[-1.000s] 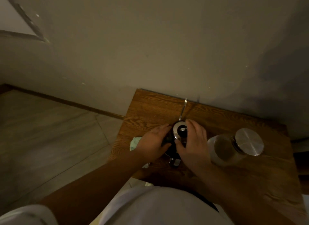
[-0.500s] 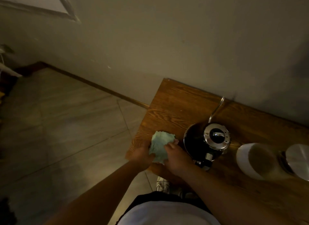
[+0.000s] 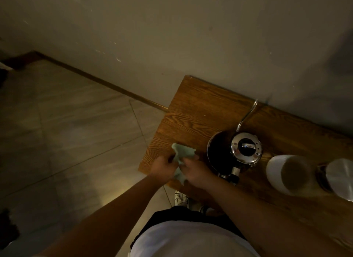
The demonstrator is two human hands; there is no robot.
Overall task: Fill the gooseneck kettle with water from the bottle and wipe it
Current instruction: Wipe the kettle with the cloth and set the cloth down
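The dark gooseneck kettle stands on the wooden table, its shiny lid on top and its thin spout pointing toward the wall. To its right the water bottle lies on its side, its silver cap toward the right. A pale green cloth is bunched between both hands over the table's left front corner. My left hand grips its left side and my right hand grips its right side. Both hands are left of the kettle and apart from it.
The table's back edge meets a plain wall. Tiled floor spreads to the left, with a wooden skirting along the wall. A patterned shoe shows below the table's front edge.
Both hands left the kettle lid and moved left to the green cloth, which they now hold bunched. The view has swung left.
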